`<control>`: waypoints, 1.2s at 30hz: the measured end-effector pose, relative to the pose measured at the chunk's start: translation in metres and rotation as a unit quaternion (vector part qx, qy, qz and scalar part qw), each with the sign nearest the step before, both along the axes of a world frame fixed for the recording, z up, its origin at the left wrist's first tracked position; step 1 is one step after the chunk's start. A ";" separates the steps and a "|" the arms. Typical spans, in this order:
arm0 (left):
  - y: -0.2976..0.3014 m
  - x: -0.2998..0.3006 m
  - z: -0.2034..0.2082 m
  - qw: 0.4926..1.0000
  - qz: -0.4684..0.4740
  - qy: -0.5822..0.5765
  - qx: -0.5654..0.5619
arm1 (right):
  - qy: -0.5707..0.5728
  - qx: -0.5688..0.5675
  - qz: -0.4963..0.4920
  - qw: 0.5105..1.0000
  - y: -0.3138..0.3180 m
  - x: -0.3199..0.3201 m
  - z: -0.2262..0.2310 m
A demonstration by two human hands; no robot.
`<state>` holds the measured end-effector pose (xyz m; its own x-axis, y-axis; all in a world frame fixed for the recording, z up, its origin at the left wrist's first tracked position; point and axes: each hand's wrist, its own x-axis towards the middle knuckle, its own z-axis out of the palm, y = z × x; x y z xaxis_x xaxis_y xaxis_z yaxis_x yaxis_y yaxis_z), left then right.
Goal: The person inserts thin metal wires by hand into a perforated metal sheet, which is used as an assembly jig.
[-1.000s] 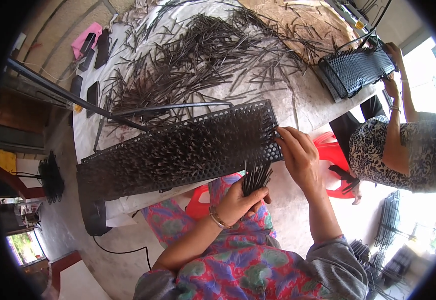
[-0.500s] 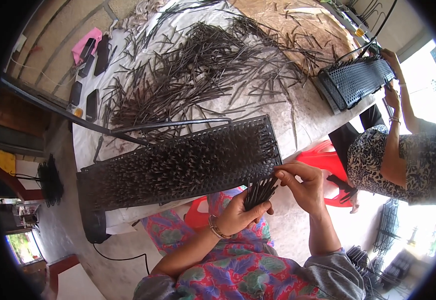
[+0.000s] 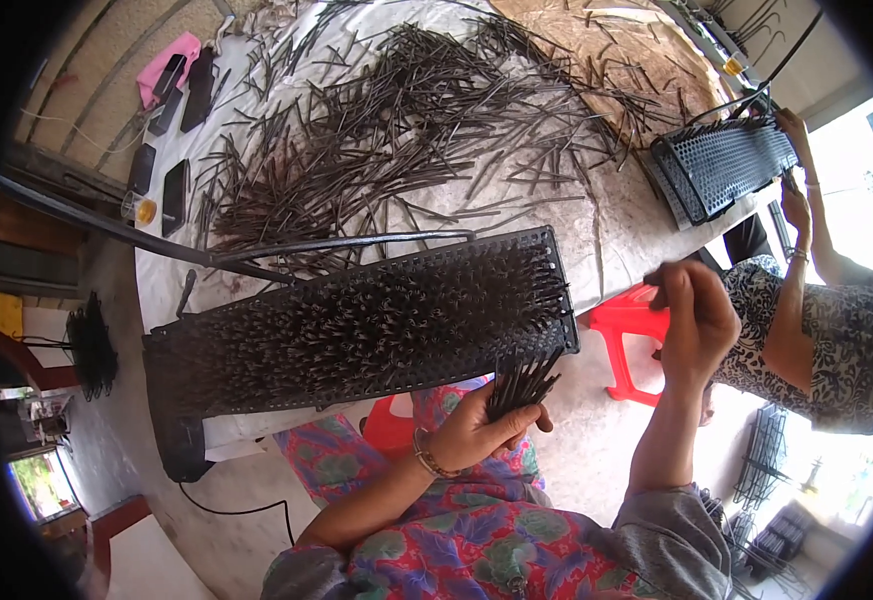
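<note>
My left hand (image 3: 477,435) is closed around a bundle of thin dark sticks (image 3: 522,388), their tips fanning upward just below the near right edge of a long perforated black rack (image 3: 560,262). Many similar sticks (image 3: 387,325) stand packed in the rack's holes. Off the rack's right end, my right hand (image 3: 697,315) is raised with its fingers curled together. Whether a stick is between those fingertips cannot be made out.
Loose dark sticks (image 3: 427,100) lie heaped on the white-covered table (image 3: 557,225). A black tubular arm (image 3: 107,228) crosses by the rack. Phones (image 3: 175,190) and a pink cloth (image 3: 169,62) lie at left. Another person works at a second rack (image 3: 727,165), near a red stool (image 3: 629,325).
My right hand has left the rack's right edge and moved up and to the right. My left hand stays with its bundle. The view has shifted slightly.
</note>
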<state>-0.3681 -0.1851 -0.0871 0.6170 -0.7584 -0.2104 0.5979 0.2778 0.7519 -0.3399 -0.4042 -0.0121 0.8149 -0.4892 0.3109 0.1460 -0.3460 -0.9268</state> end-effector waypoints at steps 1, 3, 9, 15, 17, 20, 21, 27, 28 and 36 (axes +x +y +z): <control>0.001 -0.001 0.000 1.000 -0.021 0.015 0.014 | -0.002 -0.049 -0.013 0.999 -0.002 0.009 0.000; 0.002 -0.002 0.000 0.998 -0.042 0.029 0.028 | -0.010 -0.051 0.004 0.999 -0.005 0.023 -0.013; 0.006 -0.002 0.000 0.996 -0.058 0.064 0.006 | 0.012 -0.169 0.046 0.984 -0.002 0.040 -0.035; 0.005 -0.001 0.000 0.998 -0.049 0.045 0.016 | -0.001 -0.256 0.080 0.963 0.003 0.042 -0.051; 0.004 -0.001 -0.003 0.999 -0.045 0.013 0.008 | -0.051 -0.359 0.113 0.925 0.007 0.045 -0.053; 0.004 -0.001 -0.009 0.998 -0.059 0.019 0.023 | -0.030 -0.347 0.128 0.928 0.011 0.046 -0.058; 0.004 -0.001 -0.009 0.998 -0.061 0.022 0.024 | -0.014 -0.337 0.139 0.931 0.011 0.045 -0.057; 0.006 0.002 -0.005 0.999 -0.050 0.007 0.014 | 0.088 -0.045 0.107 0.989 -0.001 0.020 -0.035; 0.005 0.003 -0.003 0.999 -0.041 0.008 0.020 | 0.099 -0.043 0.146 0.983 -0.005 0.012 -0.037; 0.009 -0.001 -0.005 0.998 -0.038 0.021 0.047 | 0.125 -0.095 0.318 0.935 0.015 -0.034 -0.045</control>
<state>-0.3687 -0.1759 -0.0917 0.5477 -0.7783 -0.3070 0.6456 0.1597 0.7468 -0.3735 -0.3894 -0.0572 0.9811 0.1633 0.1036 0.1647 -0.4247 -0.8902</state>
